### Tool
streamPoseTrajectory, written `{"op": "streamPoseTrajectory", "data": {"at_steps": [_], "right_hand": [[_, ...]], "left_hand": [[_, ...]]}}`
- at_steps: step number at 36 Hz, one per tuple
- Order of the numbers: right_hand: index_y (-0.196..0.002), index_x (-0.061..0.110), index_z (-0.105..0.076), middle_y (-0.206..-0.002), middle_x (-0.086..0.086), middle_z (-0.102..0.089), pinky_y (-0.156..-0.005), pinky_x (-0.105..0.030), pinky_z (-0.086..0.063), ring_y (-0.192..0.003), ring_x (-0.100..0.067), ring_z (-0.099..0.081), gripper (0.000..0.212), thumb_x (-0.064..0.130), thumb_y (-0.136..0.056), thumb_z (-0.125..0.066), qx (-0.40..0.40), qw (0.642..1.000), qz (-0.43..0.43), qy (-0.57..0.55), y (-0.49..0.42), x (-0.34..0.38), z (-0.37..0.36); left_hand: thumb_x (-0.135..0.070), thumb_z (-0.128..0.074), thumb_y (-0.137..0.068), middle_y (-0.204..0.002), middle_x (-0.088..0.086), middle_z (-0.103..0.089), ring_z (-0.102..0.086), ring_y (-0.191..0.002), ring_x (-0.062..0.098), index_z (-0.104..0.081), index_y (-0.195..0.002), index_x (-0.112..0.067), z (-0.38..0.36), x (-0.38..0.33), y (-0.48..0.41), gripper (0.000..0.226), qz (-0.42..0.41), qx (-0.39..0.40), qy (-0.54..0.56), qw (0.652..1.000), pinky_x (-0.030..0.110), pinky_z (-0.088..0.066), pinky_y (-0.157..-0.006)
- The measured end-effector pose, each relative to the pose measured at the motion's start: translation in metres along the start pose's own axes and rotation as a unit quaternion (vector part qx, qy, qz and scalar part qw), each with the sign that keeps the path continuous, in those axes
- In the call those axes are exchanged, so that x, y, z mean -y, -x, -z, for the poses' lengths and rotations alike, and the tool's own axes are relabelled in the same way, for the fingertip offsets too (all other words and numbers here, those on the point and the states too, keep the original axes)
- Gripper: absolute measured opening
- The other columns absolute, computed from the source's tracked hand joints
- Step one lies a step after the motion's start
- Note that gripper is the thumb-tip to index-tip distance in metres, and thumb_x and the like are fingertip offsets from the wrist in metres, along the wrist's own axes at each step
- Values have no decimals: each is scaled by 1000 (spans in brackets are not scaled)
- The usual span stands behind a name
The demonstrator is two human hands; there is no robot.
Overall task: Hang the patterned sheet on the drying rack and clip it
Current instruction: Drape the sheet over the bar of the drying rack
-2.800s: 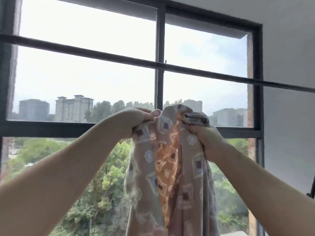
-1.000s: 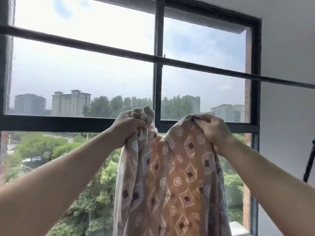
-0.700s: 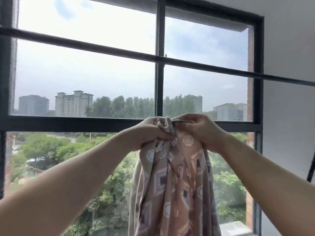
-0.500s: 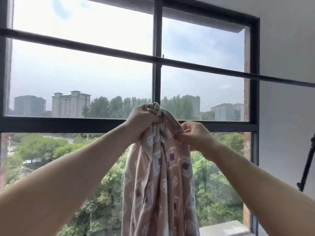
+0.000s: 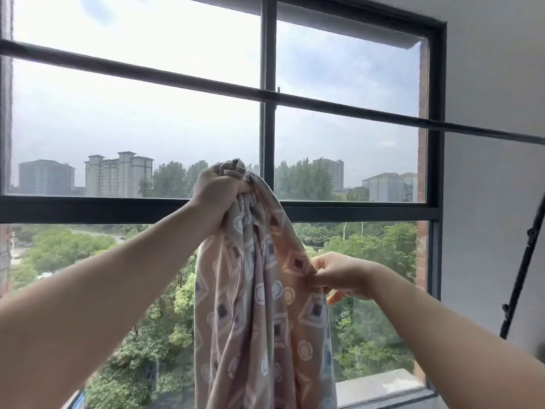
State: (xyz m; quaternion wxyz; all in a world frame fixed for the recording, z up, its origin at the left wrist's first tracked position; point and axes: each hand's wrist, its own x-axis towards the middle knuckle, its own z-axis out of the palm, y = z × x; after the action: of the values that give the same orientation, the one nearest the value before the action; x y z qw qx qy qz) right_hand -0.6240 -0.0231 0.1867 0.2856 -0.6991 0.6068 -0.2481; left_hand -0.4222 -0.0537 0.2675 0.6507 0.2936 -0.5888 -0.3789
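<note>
Both hands hold the patterned sheet [image 5: 262, 305], bunched and hanging below the drying rack bar [image 5: 177, 79]: the left hand [image 5: 219, 191] grips its gathered top in a fist, the right hand [image 5: 342, 274] pinches an edge lower down. Better, I judge, to spread that edge wide before lifting it over the bar. Behind the bar stands a dark-framed window [image 5: 268, 54]; a grey wall [image 5: 495, 69] backs its right end
</note>
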Motion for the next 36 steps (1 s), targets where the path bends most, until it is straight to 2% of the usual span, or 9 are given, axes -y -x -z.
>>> {"op": "streamPoseTrajectory", "data": {"at_steps": [10,12,16,18,24,28,30,33,36], "right_hand": [[-101,14,-64,-83,10,-58,-69,-23,-44,-75,-3,-53,18,25,-88,-63,57,995,-36,79,-5,-22,-21],[-91,21,-63,-83,9,-58,-64,-21,-42,-73,-2,-52,4,24,-87,-63,74,991,-34,108,-8,-27,-28],[-113,10,-64,-90,2,-61,-59,-19,-44,-65,1,-50,31,25,-86,-64,118,971,-45,201,-15,-36,-44],[-113,8,-65,-78,4,-60,-62,-22,-45,-64,-2,-52,29,22,-88,-62,111,968,-39,221,-19,-41,-49],[-78,10,-58,-79,-6,-54,-63,-26,-35,-74,-15,-45,19,7,-92,-47,-73,996,-18,44,-24,-45,-38],[-69,12,-46,-68,-5,-47,-57,-26,-31,-61,-16,-40,25,8,-94,-44,-215,972,43,-85,-19,-17,-3],[-69,11,-48,-63,-5,-47,-50,-24,-33,-55,-16,-43,26,5,-93,-42,-286,932,106,-197,-11,8,19],[-65,15,-47,-56,1,-49,-43,-22,-39,-43,-12,-48,33,1,-93,-36,-396,797,224,-396,10,53,56],[-71,19,-50,-66,4,-51,-59,-28,-40,-60,-14,-51,26,13,-95,-42,-549,746,273,-260,22,77,71]], "left_hand": [[7,-61,-80,-74,5,-64,-64,-65,18,-60,-76,-16,9,-6,3,23,14,-31,25,999,20,-54,-48],[9,-57,-82,-78,7,-62,-63,-69,19,-58,-75,-15,10,-4,3,25,10,-32,36,999,20,-57,-53],[11,-56,-81,-88,10,-62,-62,-82,23,-59,-76,-16,14,1,4,28,5,-42,46,998,30,-56,-77],[10,-57,-81,-84,7,-63,-63,-79,21,-61,-79,-16,16,3,5,27,8,-32,43,999,27,-57,-71],[8,-60,-80,-77,6,-65,-64,-71,20,-62,-82,-13,29,3,5,21,7,-31,10,999,19,-57,-56],[5,-63,-79,-60,-3,-65,-63,-62,15,-56,-74,-15,41,4,11,22,11,92,-122,988,17,-51,-48],[4,-66,-78,-69,0,-65,-61,-70,18,-56,-75,-17,50,9,7,23,13,110,-189,976,23,-52,-58],[1,-71,-74,-81,0,-63,-61,-81,23,-57,-77,-21,65,4,-9,26,-81,-47,-119,988,37,-53,-79],[1,-70,-75,-79,-2,-60,-59,-71,11,-50,-72,-26,73,0,-19,34,-157,-69,-105,980,32,-52,-74]]}}
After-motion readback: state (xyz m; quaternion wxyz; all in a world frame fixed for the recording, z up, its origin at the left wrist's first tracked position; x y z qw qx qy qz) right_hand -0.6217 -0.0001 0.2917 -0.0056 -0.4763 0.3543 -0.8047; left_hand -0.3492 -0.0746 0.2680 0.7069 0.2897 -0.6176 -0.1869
